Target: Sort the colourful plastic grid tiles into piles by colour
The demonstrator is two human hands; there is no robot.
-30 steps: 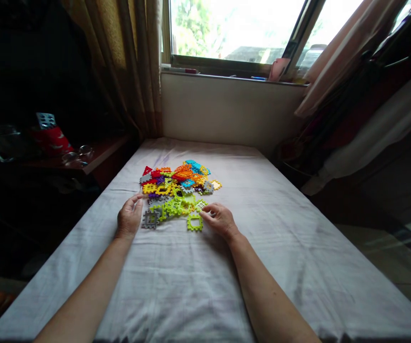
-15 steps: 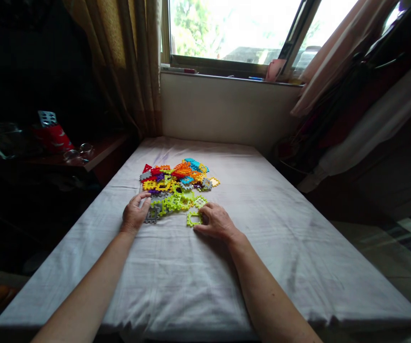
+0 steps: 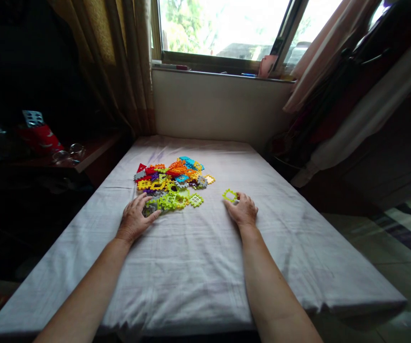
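Note:
A heap of flat, notched plastic pieces [image 3: 175, 174] in red, orange, yellow, blue, purple, grey and lime green lies on the cloth-covered table. My left hand [image 3: 135, 219] has its fingers spread at the near left edge of the heap, beside grey pieces [image 3: 151, 206]. To the right, apart from the heap, my right hand [image 3: 243, 208] pinches a lime green square frame [image 3: 229, 195] between thumb and fingers. A lime green lattice piece [image 3: 196, 200] sits at the heap's right edge.
The white cloth of the table [image 3: 191, 276] is wrinkled. A dark side table [image 3: 94, 152] at the left bears a red container [image 3: 44, 139] and glasses [image 3: 69, 153]. Beyond are a curtain [image 3: 134, 71] and a window; clothes [image 3: 348, 114] hang at the right.
My right hand has carried the lime green frame rightward and away from me, off from the heap. My left hand's fingers are spread wider. The whole view has shifted slightly.

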